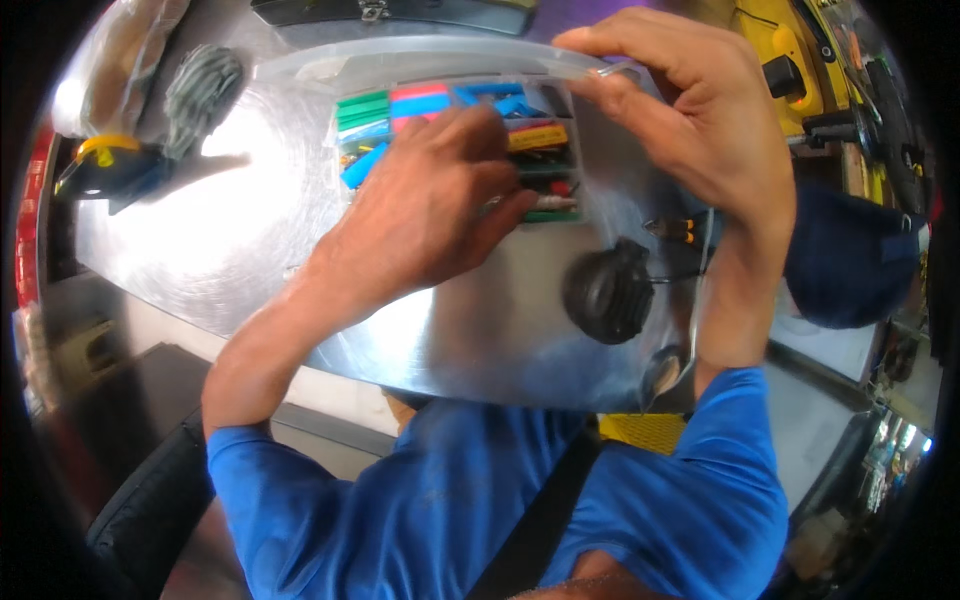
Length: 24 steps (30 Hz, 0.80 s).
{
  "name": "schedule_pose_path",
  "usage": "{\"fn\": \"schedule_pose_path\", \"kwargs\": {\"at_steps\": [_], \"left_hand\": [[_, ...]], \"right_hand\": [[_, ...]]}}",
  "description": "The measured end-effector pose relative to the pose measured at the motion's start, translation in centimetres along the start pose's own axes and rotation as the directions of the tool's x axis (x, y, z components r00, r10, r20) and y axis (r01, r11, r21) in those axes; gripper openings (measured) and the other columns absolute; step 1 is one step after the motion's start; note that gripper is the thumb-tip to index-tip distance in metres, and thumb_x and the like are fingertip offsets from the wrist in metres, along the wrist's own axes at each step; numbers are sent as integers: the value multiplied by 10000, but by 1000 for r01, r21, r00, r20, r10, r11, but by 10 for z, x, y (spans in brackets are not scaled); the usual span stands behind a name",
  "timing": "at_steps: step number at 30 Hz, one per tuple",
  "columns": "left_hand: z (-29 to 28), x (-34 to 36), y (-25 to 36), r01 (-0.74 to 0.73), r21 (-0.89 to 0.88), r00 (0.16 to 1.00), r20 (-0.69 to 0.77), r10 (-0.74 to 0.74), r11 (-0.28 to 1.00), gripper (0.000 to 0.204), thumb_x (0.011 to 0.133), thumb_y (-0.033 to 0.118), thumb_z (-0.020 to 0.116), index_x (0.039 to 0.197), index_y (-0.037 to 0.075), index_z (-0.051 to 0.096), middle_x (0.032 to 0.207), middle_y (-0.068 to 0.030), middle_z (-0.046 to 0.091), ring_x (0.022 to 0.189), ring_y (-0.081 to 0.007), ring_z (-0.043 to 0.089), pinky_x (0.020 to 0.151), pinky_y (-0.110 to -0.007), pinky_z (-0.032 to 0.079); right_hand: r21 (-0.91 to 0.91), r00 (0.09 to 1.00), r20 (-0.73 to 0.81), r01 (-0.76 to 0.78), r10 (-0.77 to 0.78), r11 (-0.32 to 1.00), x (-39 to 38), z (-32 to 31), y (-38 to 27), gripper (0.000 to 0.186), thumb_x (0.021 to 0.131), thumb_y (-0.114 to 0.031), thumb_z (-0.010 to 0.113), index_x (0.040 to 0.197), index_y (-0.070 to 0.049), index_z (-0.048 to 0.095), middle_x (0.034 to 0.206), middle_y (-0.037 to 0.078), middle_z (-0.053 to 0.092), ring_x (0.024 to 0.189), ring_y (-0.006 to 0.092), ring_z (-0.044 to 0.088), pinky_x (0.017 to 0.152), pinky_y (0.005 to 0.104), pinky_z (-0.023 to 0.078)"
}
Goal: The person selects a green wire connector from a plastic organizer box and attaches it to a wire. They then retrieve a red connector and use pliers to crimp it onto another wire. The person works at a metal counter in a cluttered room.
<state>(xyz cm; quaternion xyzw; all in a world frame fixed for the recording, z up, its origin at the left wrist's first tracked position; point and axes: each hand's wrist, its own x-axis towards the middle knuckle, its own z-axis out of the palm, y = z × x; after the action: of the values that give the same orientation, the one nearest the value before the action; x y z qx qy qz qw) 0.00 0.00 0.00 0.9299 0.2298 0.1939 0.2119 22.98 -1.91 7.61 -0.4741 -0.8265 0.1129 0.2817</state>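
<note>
We see a shiny metal surface [230, 240] filling the middle of the frame, glaring brightly at centre left. On it, at upper centre, lies a clear plastic compartment box [300, 70] holding green, pink, blue and yellow tubing pieces. A black round cap [608, 292] sits at lower right, with small yellow-handled pliers [672, 230] just beside it. At upper left rest a grey ribbed bundle [202, 90] and a black-and-yellow tool [105, 165].

Your bench [250, 230] is bare brushed metal, glossy enough to glare white at nine o'clock. The organiser box [450, 110] is clear, smooth plastic, its lid [400, 55] translucent; the tubing pieces [420, 100] inside look like matt coloured plastic. At four o'clock, the round black cap [608, 292] looks ribbed, dull rubber or plastic.
</note>
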Motion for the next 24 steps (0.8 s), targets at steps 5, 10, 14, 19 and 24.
{"fn": "schedule_pose_path", "kwargs": {"at_steps": [5, 10, 14, 19, 24], "left_hand": [[-3, 14, -10, -90, 30, 985, -145, 93, 995, 202, 749, 82, 737, 930, 45, 653, 910, -108, 585, 877, -311, 624, 814, -412, 517], [-1, 20, -21, -173, 88, 984, -13, 175, 981, 183, 716, 51, 719, 879, 30, 638, 910, -110, 598, 910, -303, 626, 803, -394, 529], [11, 19, -29, -234, 138, 972, 66, 227, 962, 156, 722, 45, 707, 848, 8, 623, 910, -119, 601, 920, -303, 620, 799, -399, 535], [-1, 12, -25, -107, -7, 994, -20, 107, 994, 165, 751, 62, 720, 895, 15, 653, 908, -115, 596, 895, -305, 613, 776, -412, 531], [-22, 16, -33, -47, -78, 999, -28, 45, 996, 200, 755, 60, 733, 945, 47, 671, 863, -108, 597, 849, -307, 613, 762, -420, 520]], "right_hand": [[-56, 997, 60, 43, -40, 997, 0, -2, -3, 223, 858, -6, 666, 1075, 38, 696, 926, 103, 704, 796, 193, 666, 722, 266, 513], [1, 999, 12, -33, 32, 999, 4, 4, -2, 232, 841, 39, 642, 1067, 48, 697, 882, 100, 681, 756, 135, 640, 670, 237, 498], [4, 999, 28, -21, 21, 1000, 4, 7, -3, 242, 843, 59, 627, 1075, 55, 696, 890, 108, 677, 751, 124, 635, 665, 231, 494], [36, 993, -90, -71, 74, 997, 7, 10, 2, 218, 824, 15, 669, 1038, 33, 710, 874, 126, 699, 744, 179, 667, 676, 272, 512], [69, 952, -249, -166, 178, 984, 10, 19, 9, 188, 848, -51, 716, 1026, 10, 725, 870, 119, 716, 736, 165, 672, 674, 274, 514]]}}
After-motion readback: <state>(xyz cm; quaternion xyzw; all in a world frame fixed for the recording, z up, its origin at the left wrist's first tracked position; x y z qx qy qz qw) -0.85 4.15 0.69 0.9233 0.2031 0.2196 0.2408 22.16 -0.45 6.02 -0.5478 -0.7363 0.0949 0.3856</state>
